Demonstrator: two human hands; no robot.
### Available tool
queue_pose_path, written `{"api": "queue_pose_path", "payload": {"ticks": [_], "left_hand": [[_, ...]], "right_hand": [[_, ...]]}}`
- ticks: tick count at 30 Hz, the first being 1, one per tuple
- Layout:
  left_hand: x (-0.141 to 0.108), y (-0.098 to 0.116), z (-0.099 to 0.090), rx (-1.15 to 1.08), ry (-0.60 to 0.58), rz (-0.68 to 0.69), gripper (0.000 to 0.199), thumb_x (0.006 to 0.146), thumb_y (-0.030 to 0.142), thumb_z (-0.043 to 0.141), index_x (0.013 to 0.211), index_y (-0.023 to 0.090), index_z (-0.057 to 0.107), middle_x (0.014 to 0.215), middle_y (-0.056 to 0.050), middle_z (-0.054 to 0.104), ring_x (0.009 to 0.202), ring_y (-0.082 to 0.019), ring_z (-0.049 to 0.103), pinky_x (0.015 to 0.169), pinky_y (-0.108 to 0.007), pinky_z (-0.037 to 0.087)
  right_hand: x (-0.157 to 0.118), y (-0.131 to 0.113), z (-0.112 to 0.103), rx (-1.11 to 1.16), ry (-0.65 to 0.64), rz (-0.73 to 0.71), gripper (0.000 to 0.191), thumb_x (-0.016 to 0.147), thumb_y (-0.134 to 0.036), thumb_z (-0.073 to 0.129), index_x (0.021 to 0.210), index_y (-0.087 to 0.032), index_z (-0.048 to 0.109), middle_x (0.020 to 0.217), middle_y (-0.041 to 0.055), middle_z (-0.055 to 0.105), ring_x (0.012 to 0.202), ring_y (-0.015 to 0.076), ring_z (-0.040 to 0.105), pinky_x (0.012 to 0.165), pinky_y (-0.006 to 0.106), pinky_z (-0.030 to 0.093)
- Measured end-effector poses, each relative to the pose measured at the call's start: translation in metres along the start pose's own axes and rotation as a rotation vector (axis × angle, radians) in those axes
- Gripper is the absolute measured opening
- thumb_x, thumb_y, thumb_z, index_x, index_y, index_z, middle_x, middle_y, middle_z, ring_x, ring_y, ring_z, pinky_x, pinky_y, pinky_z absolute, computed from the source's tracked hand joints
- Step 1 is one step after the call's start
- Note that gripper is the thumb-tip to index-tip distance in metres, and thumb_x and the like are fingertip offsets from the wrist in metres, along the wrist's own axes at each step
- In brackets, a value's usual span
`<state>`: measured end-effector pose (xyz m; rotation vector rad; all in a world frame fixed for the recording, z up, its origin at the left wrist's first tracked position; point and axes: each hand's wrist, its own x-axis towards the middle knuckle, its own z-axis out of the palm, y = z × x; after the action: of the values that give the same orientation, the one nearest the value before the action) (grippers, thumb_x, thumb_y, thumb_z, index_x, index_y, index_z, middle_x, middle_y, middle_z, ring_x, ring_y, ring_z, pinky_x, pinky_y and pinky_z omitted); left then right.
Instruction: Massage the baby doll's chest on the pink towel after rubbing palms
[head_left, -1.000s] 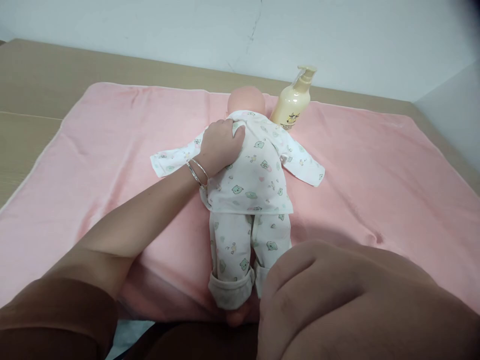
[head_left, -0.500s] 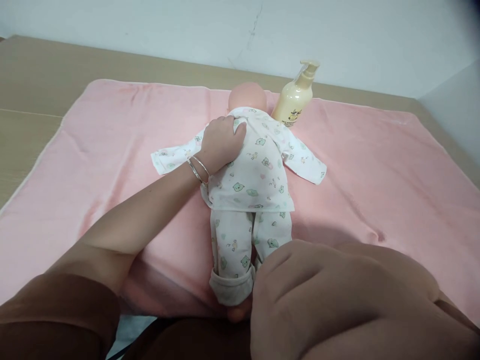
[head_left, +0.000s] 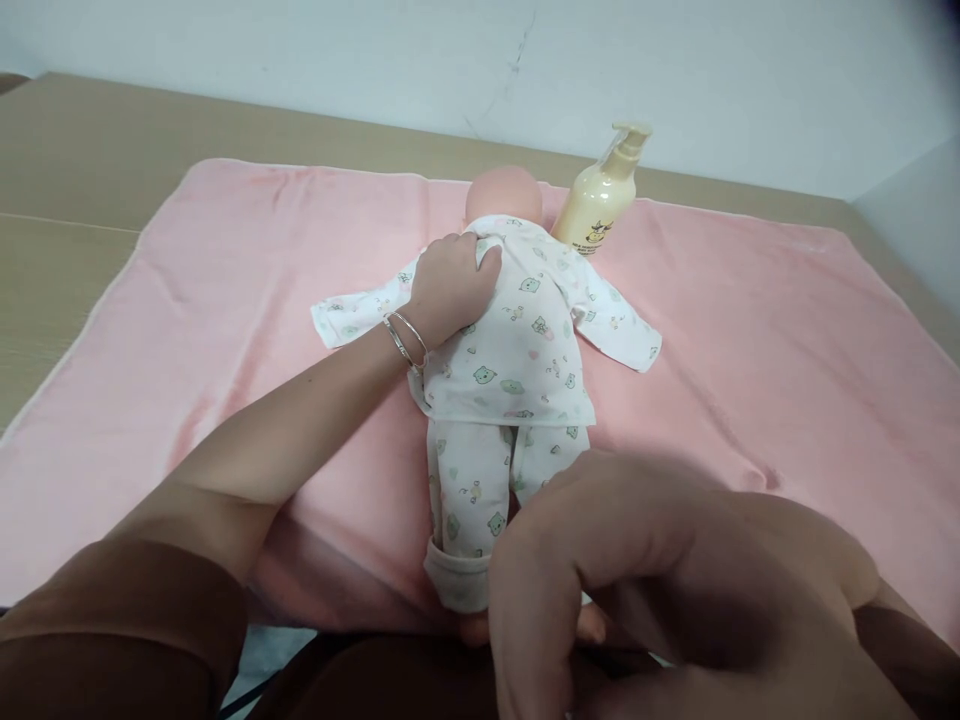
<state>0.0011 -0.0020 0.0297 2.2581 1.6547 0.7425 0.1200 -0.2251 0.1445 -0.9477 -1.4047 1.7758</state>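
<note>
Head view: see the pump bottle [head_left: 598,203] near the doll [head_left: 525,345]'s head, contents hidden. Find the doll prone on the pink cloth [head_left: 757,340], left hand [head_left: 454,284] palm-down on its back, fingers together, thumb apart; right hand [head_left: 637,570] curled above its legs, fingers bent, cannot tell whether pinched.

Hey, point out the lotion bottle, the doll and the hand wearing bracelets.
Bottle [head_left: 598,205]: head view, on its body.
Doll [head_left: 504,193]: head view, on its head.
Left hand [head_left: 450,285]: head view, on its back.
</note>
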Motion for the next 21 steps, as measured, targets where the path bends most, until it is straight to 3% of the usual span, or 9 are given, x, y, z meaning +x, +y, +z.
{"api": "queue_pose_path", "payload": {"ticks": [12, 16, 21], "left_hand": [[0.0, -0.001, 0.001, -0.006, 0.008, -0.001, 0.04, 0.096, 0.038, 0.031, 0.106, 0.018, 0.064, 0.109, -0.013, 0.069, 0.106, -0.025, 0.059, 0.103, -0.042, 0.047], [0.0, 0.001, 0.0, -0.002, -0.01, -0.012, 0.041, 0.097, 0.038, 0.03, 0.107, 0.016, 0.064, 0.112, -0.015, 0.069, 0.107, -0.026, 0.06, 0.105, -0.043, 0.046], [0.001, -0.002, 0.002, -0.028, 0.022, 0.015, 0.04, 0.097, 0.038, 0.031, 0.106, 0.019, 0.064, 0.109, -0.012, 0.07, 0.107, -0.025, 0.06, 0.104, -0.042, 0.046]], "right_hand": [[0.021, -0.004, -0.019, 0.282, -0.412, 0.274, 0.033, 0.078, -0.05, 0.072, 0.068, -0.019, 0.063, 0.063, -0.001, 0.067, 0.058, 0.0116, 0.065, 0.048, 0.02, 0.046], [0.02, -0.001, -0.016, 0.274, -0.368, 0.234, 0.037, 0.081, -0.052, 0.067, 0.066, -0.019, 0.061, 0.062, -0.0022, 0.065, 0.058, 0.0104, 0.064, 0.049, 0.019, 0.046], [0.009, -0.003, -0.004, 0.177, -0.202, 0.136, 0.034, 0.075, -0.052, 0.075, 0.064, -0.022, 0.062, 0.06, -0.001, 0.063, 0.058, 0.012, 0.061, 0.044, 0.02, 0.044]]}}
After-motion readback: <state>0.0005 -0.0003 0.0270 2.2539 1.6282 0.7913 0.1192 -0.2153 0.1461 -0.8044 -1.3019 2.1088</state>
